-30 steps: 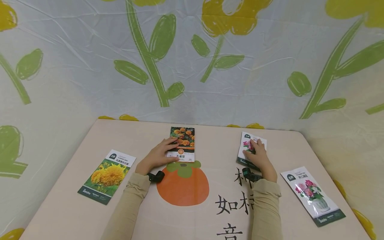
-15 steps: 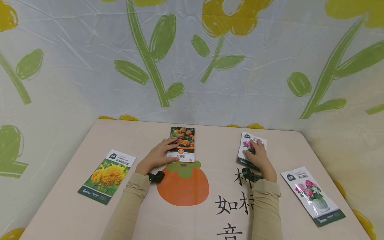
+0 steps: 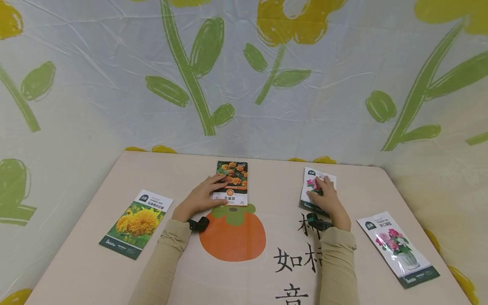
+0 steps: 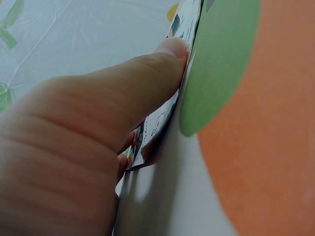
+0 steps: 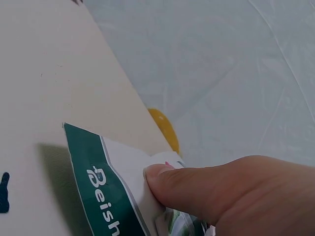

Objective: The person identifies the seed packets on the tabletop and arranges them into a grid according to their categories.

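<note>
At the back of the table, my left hand [image 3: 201, 197] lies over the left side of a marigold seed packet [image 3: 239, 198], fingers on its flower picture and thumb at its lower edge. In the left wrist view the thumb presses along the white label. To the right, my right hand [image 3: 331, 199] rests on a white seed packet [image 3: 310, 174] with pink flowers and a green band. The right wrist view has the thumb flat on this packet, whose green end casts a shadow on the table; the other fingers are mostly hidden there.
A yellow-flower seed packet [image 3: 138, 222] lies slanted at the left. Another pink-flower seed packet [image 3: 396, 250] lies near the right edge. The pale tabletop [image 3: 217, 284] bears a printed persimmon [image 3: 232, 239] and black characters. Flower-print sheeting [image 3: 244, 123] surrounds the table.
My right hand has shifted slightly left in the last half second, and the pink-flower packet under it has slid along. The left hand and the marigold packet have stayed put.
</note>
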The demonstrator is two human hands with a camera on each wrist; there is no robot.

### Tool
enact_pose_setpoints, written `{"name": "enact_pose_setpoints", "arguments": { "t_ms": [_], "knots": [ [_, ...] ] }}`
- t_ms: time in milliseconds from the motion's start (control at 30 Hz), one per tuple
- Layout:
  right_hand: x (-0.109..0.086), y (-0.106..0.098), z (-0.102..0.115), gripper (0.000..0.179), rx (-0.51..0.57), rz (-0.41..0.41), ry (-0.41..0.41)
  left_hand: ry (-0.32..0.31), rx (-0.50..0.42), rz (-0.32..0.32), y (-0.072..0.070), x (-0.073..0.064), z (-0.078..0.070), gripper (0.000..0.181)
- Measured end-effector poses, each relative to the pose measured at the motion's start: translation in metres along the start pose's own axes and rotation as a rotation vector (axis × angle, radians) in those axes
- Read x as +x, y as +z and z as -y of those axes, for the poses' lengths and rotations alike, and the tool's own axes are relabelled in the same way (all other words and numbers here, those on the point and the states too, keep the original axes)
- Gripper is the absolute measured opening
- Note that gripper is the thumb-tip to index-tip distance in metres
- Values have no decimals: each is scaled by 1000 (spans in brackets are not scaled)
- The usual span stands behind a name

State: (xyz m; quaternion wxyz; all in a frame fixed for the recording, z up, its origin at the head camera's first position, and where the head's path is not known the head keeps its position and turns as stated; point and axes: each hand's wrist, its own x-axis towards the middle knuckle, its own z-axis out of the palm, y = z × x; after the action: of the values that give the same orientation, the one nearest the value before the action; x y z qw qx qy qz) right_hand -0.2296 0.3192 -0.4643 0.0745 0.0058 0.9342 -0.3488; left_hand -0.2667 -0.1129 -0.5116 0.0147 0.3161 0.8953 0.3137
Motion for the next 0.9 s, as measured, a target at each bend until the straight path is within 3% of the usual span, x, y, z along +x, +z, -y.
{"name": "enact_pose_setpoints", "arguments": {
  "t_ms": [900],
  "knots": [
    [4, 10, 13, 74, 10, 8, -18, 13, -6, -5, 2, 1, 3, 69]
  ]
}}
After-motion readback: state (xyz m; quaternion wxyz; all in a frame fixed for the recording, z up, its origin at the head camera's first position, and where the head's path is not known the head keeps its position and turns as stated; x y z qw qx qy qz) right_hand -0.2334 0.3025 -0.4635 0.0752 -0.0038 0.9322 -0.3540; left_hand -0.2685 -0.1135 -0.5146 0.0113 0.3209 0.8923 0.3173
